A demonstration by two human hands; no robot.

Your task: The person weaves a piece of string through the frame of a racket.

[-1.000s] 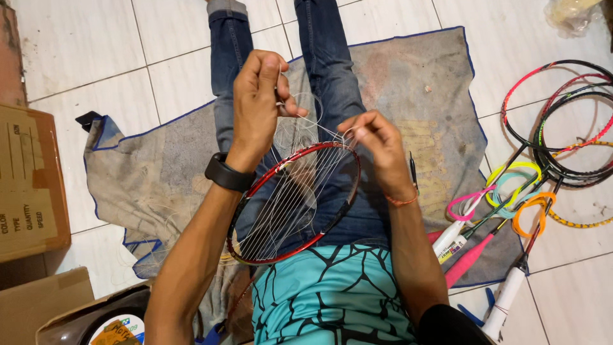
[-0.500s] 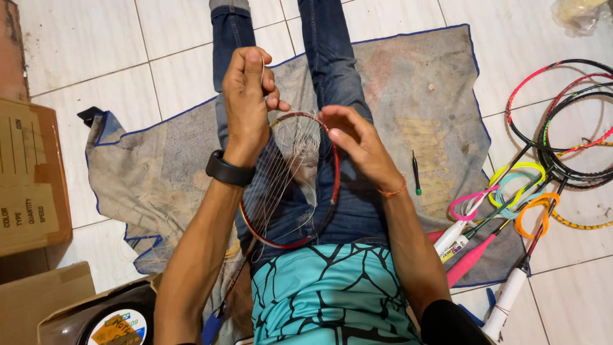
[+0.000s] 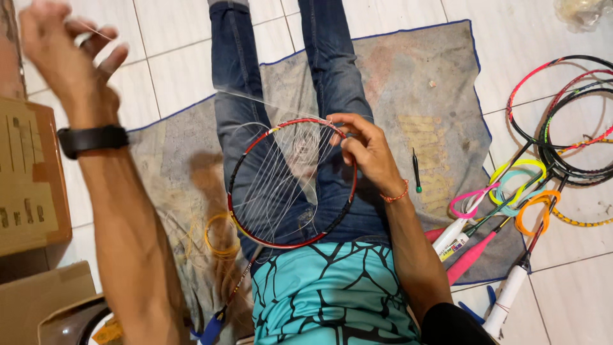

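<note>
1. Fingers of our left hand (image 3: 67, 54), raised at the upper left of the frame, pinch a thin pale string (image 3: 255, 97) pulled taut.
2. Our right hand (image 3: 364, 150) clamps the upper right rim of the red-and-black racket frame (image 3: 292, 182) at centre, resting on our lap.
3. We judge the stringing partly done: lengthwise strands fan across the oval, while cross strands look absent.
4. Beneath lies a worn grey mat (image 3: 415, 83) on glossy floor tiles (image 3: 166, 25); bare hoop-shaped racket frames (image 3: 562, 121) lie at right.

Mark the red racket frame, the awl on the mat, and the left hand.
red racket frame (image 3: 350, 191), head view, right rim.
awl (image 3: 416, 170), head view, mid shaft.
left hand (image 3: 67, 61), head view, back of hand.
</note>
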